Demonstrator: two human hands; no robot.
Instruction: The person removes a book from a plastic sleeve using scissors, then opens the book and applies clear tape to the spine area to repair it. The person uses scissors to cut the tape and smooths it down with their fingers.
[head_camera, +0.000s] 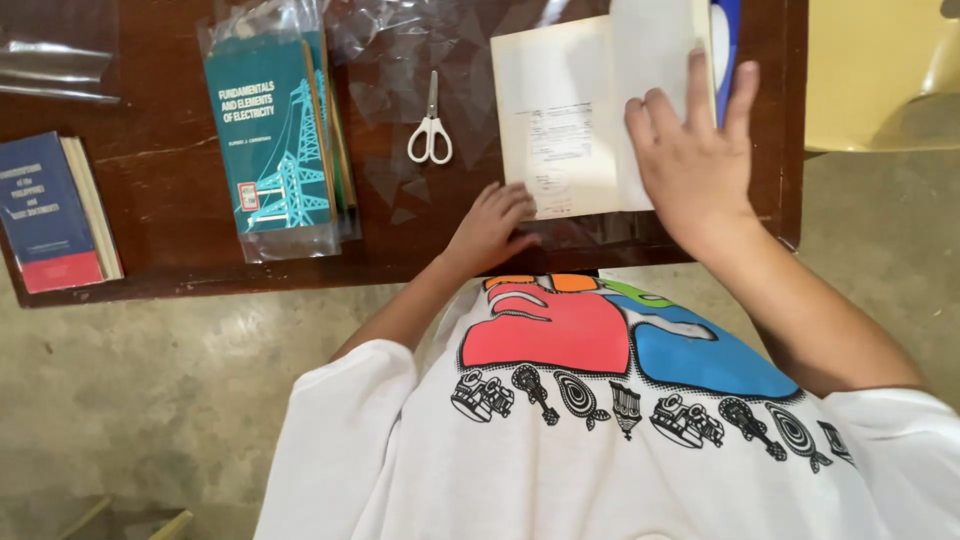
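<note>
My right hand (695, 160) lies flat on the open book (580, 110), fingers (700, 85) spread wide over a lifted page, gripping nothing. My left hand (490, 225) rests with loosely curled fingers at the book's lower left corner, on the clear plastic sheet (590, 232) that reaches the near edge of the tabletop (160, 170). The book sits towards the tabletop's right end, close to both the near and the right edge, with little bare wood around it. Open room lies left of my left hand, between it and the wrapped teal book (275, 140). The dark wooden tabletop stands on a grey concrete floor (150, 400). I count one pair of white-handled scissors (430, 130), three books including a blue and red one (50, 210) at far left, and one yellow chair (880, 70).
</note>
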